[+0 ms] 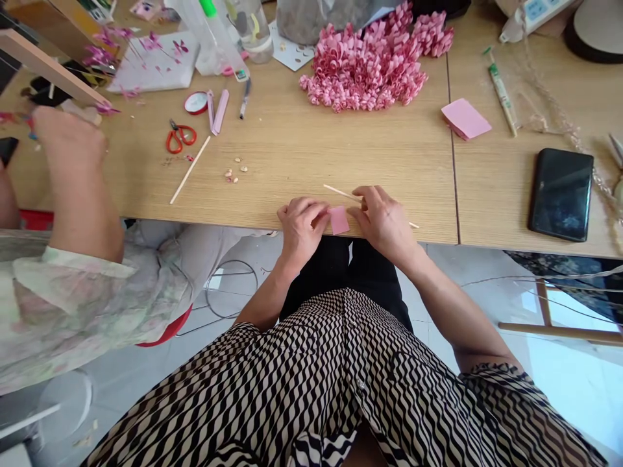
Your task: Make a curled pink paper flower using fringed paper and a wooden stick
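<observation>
**figure:** two-handed work at the front edge of the bench (287,149), viewed from above. the left hand (302,227) is being held in a narrow pinch, with its fingertips being pressed against the left side of a small pink paper square (339,220), which is being kept at the bench's front edge between both hands. the right hand (384,220) is being curled narrowly over a thin wooden stick (343,192), whose two ends are being shown on either side of the fingers; the stick is being kept just behind the square's upper edge, and its exact contact with the paper cannot be told. a heap of curled pink paper strips (365,65) is being displayed on the far side of the bench. red-handled scissors (181,136), a second wooden stick (189,170) and a small scatter of pale shavings (235,172) are being shown to the left of the hands, while a loose stack of pink paper (466,119) and a black smartphone (561,194) are being shown to the right. at far left, a co-worker's hand (71,139) is being raised over the bench, with whatever it grasps being hidden from view.
</observation>
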A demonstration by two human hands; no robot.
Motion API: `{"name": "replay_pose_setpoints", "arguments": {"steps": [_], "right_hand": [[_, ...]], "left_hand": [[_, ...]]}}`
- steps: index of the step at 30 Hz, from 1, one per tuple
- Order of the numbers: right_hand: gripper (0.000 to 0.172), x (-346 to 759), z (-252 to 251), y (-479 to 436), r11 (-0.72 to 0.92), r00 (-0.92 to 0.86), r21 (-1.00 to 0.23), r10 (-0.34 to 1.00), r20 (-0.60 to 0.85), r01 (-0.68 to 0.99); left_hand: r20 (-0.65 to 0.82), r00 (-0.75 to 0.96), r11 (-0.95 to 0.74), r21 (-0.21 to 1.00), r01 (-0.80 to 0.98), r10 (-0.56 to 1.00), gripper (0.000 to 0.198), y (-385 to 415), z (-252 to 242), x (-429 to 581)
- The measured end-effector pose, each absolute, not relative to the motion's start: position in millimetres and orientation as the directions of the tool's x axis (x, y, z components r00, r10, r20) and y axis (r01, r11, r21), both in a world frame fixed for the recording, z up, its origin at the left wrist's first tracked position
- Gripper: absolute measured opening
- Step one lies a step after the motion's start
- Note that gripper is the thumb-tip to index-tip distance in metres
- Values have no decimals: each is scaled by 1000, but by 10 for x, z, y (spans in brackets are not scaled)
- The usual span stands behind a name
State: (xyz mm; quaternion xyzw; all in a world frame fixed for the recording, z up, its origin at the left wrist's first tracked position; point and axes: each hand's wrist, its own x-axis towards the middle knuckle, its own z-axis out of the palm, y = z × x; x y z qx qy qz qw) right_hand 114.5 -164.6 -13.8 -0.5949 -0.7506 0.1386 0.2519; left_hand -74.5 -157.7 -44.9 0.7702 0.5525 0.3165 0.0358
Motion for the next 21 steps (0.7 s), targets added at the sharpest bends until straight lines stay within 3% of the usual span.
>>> {"name": "replay_pose_setpoints", "arguments": {"steps": [3,7,13,21], "right_hand": [[25,1011,-57,-1539,250,-225,-426,968,108,869],[26,938,-54,-1483,256,-262,-407,964,41,877],[28,921,-143,-1559,187,-185,-372,982,41,909],[30,890,-156,-1613,152,-138,-358,988,64,921]], "left_hand": [[450,160,-357,397,846,879,10,-1566,-480,-727],[420,152,-336,410,848,895,11,-1566,-473,-710],[390,107,-281,425,860,915,9,-1570,-433,-664],[356,182,-327,406,853,917,9,-1540,-393,-671]]}}
